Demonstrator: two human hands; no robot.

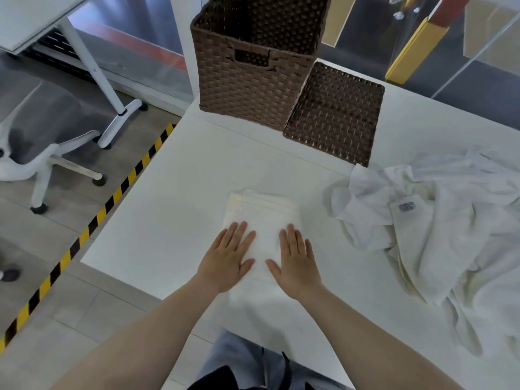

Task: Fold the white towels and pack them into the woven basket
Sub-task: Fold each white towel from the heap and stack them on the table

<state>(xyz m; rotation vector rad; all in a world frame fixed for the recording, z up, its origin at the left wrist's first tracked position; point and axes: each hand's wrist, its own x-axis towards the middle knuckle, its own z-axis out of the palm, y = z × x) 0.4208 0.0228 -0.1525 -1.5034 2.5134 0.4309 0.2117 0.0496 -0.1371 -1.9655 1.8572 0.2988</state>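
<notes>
**Folded towel lies under both palms, basket straight ahead of the fingertips**

The left hand (228, 256) and the right hand (296, 262) lie flat, fingers straight and held close together, pressing side by side on the near end of the folded white rectangular cloth towel (263, 218). Neither hand grips anything. The towel's long axis runs away from the person, so its far end, where stacked fold edges show, reaches out beyond the fingertips. Directly ahead of that far end, well apart from it, stands the dark brown woven square basket (253, 85), open at the top; I cannot see its bottom. The basket sits slightly nearer the left hand's line than the right's. Just right of the basket lies a flat brown woven lid (334, 114). Off to the right of the right hand, near it, spreads a crumpled heap of unfolded white towels (439, 226) on the white table (168, 209). Judging from this, the next move is a lift forward, both hands equally placed for it
</notes>
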